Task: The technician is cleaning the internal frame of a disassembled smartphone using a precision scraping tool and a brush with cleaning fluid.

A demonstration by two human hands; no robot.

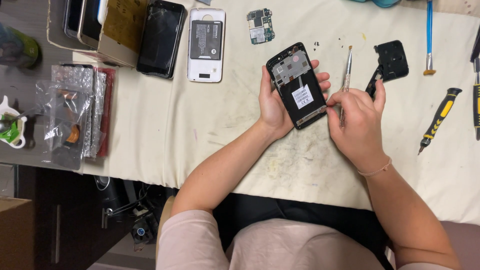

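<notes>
Holding an opened black phone frame [298, 86], the left hand [274, 107] cups it from beneath, while the right hand [356, 120], just beside the frame's lower right corner, pinches a thin metal tool [345, 80]. Up and left of the frame sits a cardboard box [112, 37] with two or three phones in it, beside one dark phone [161, 37], one white back cover [205, 44] and one small circuit board [260, 26]. Right of the frame lie a black plastic piece [391, 61] and a yellow-and-black screwdriver [440, 120] on the cream, smudged surface [200, 130].

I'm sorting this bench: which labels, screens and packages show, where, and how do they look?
White label: rectangular, on the opened black phone in the left hand.
Dark screen: black phone, top left.
Foil bags: silvery, left edge.
Black battery: in white back cover.
</notes>
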